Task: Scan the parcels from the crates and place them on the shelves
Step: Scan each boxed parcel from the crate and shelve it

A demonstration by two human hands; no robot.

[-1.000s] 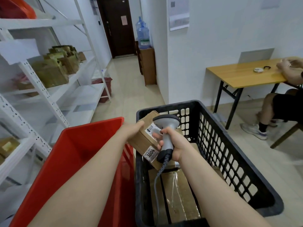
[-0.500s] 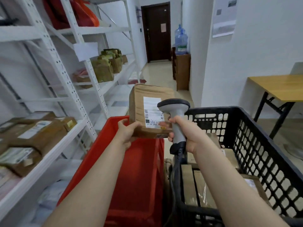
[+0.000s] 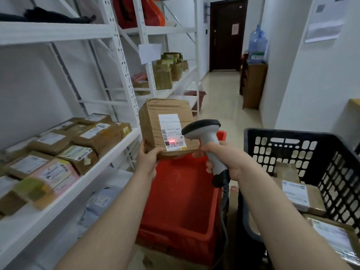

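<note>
My left hand [image 3: 148, 159] grips the bottom corner of a brown cardboard parcel [image 3: 153, 121], held upright above the red crate [image 3: 181, 193]. Its white label faces me, and a red scan line glows on the barcode. My right hand [image 3: 229, 160] is closed round the handle of a grey barcode scanner [image 3: 204, 133], whose head points at the label from the right. The black crate [image 3: 292, 149] at the right holds more labelled parcels [image 3: 300, 193]. White shelves [image 3: 109, 158] stand at the left, and several parcels [image 3: 93, 137] lie on the nearest one.
Farther shelves carry yellow-taped parcels [image 3: 165, 73] and red bags [image 3: 148, 14]. A corridor leads to a dark door [image 3: 226, 34]. A wooden cabinet [image 3: 253, 84] with a water bottle [image 3: 257, 45] on it stands against the right wall. Pale bags [image 3: 99, 203] lie on the lowest shelf.
The parcel was lifted out of the black crate and carried left over the red crate. The view swung towards the shelves, and the scanner's red line now lights the barcode.
</note>
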